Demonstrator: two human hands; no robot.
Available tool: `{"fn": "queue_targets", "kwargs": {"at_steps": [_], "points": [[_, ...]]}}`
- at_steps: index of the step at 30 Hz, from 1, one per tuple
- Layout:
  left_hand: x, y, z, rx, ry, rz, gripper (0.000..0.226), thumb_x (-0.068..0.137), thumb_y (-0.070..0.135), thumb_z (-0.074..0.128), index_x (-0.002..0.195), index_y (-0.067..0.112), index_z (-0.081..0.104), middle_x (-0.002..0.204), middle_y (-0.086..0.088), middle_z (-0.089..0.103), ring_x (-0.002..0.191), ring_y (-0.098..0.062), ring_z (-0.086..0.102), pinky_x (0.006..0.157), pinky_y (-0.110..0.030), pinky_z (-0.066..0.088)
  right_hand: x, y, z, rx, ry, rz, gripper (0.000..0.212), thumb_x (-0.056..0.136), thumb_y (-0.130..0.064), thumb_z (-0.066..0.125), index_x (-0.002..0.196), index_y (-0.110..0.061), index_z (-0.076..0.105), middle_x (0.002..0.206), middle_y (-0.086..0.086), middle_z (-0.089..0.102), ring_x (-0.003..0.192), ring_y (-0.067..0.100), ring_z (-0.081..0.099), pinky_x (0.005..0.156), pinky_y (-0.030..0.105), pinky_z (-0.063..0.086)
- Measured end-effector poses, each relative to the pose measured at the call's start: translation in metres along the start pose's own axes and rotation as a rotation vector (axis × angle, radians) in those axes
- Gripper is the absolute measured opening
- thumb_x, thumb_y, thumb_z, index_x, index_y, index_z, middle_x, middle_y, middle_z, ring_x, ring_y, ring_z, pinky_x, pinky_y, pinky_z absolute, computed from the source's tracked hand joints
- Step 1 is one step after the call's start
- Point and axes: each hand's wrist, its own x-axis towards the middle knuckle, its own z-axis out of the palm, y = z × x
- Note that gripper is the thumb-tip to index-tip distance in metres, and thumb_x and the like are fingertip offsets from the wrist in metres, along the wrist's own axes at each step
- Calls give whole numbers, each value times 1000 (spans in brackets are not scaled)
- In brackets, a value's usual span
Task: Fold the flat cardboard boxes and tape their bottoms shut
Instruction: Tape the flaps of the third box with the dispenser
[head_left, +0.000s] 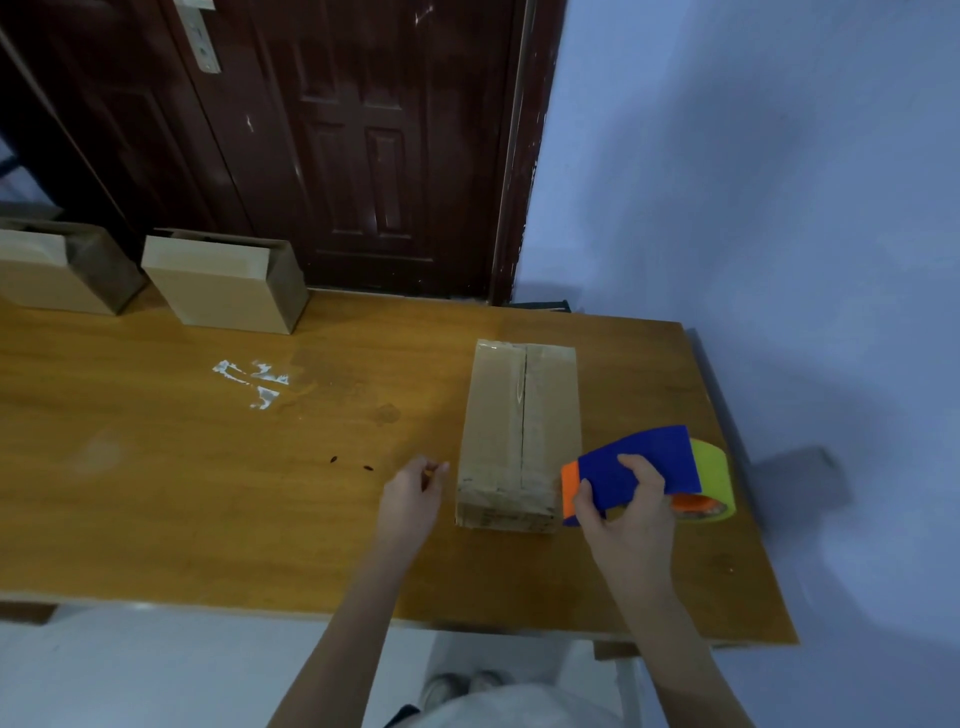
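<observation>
A folded cardboard box (519, 426) lies bottom-up on the wooden table (208, 467), clear tape running along its centre seam. My right hand (626, 506) grips a blue and orange tape dispenser (644, 470) with a yellow-green tape roll (714, 475), just right of the box's near end. My left hand (413, 499) hovers just left of the box's near corner, fingers loosely curled, holding nothing that I can see.
Two other folded cardboard boxes (228, 280) (57, 270) stand at the table's far left edge, before a dark red door (363, 145). Scraps of clear tape (254, 379) stick to the tabletop. A blue wall (753, 182) lies to the right. The table's right edge is close to the dispenser.
</observation>
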Motion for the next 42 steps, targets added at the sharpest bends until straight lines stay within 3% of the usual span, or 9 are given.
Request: {"fn": "queue_targets", "kwargs": {"at_steps": [6, 14, 17, 20, 23, 26, 31, 36, 42], "points": [[-5, 1, 20, -172, -54, -66, 26, 100, 30, 39, 111, 10, 52, 77, -1, 58, 63, -15, 55, 56, -31, 47, 3, -4, 1, -30, 55, -82, 48, 75, -19, 71, 114, -19, 41, 92, 17, 58, 73, 30, 59, 48, 45, 52], [-8, 0, 30, -747, -151, -586, 23, 98, 28, 48, 107, 7, 53, 73, -8, 50, 63, -18, 48, 54, -29, 41, 2, -4, 1, -30, 22, -34, 45, 76, -19, 70, 113, -16, 45, 92, 18, 59, 74, 31, 60, 49, 46, 53], [-12, -6, 33, -685, -130, -646, 18, 96, 20, 52, 104, 4, 55, 79, -8, 53, 72, -21, 49, 64, -33, 43, 2, 0, 2, 0, -3, 44, 46, 76, -13, 76, 113, -11, 49, 98, 18, 58, 80, 31, 60, 53, 47, 54], [-21, -4, 25, -329, 113, -381, 18, 96, 10, 47, 112, 7, 54, 103, -10, 60, 93, -23, 55, 78, -34, 44, 2, -1, 2, 15, 10, 36, 46, 75, -11, 77, 112, -12, 49, 97, 17, 58, 78, 30, 60, 52, 46, 54], [-30, 15, 10, 208, 442, 345, 26, 93, 7, 49, 117, 5, 58, 110, -9, 64, 105, -27, 60, 87, -37, 47, 2, -3, 0, 32, 23, 22, 52, 75, -10, 77, 113, -22, 42, 97, 16, 57, 78, 29, 60, 51, 44, 54], [-32, 26, 17, 495, 323, 773, 47, 92, 30, 46, 132, 5, 51, 136, -7, 52, 131, -25, 45, 108, -44, 34, 2, -4, -2, 26, 31, -10, 54, 75, -11, 76, 112, -26, 39, 95, 16, 58, 77, 28, 59, 52, 39, 53], [-31, 10, 33, 767, 90, 846, 54, 93, 35, 32, 135, 5, 47, 138, -11, 51, 133, -21, 41, 109, -42, 32, 0, -3, -4, 97, 41, 51, 53, 77, -10, 76, 120, -16, 46, 98, 10, 58, 79, 24, 61, 57, 39, 56], [-35, 19, 35, 735, 108, 794, 55, 82, 22, 70, 131, 3, 53, 135, -17, 52, 128, -27, 48, 106, -42, 39, 1, -3, -10, 261, 62, 195, 55, 77, -3, 75, 115, -21, 41, 95, -16, 47, 79, 9, 58, 63, 31, 53], [-42, 29, 37, 750, 5, 930, 71, 78, 10, 69, 141, 6, 38, 146, -12, 41, 137, -23, 36, 114, -40, 27, -3, -2, -11, 335, 102, 248, 57, 75, 1, 75, 112, -21, 38, 96, -18, 47, 80, 0, 59, 64, 14, 51]]}}
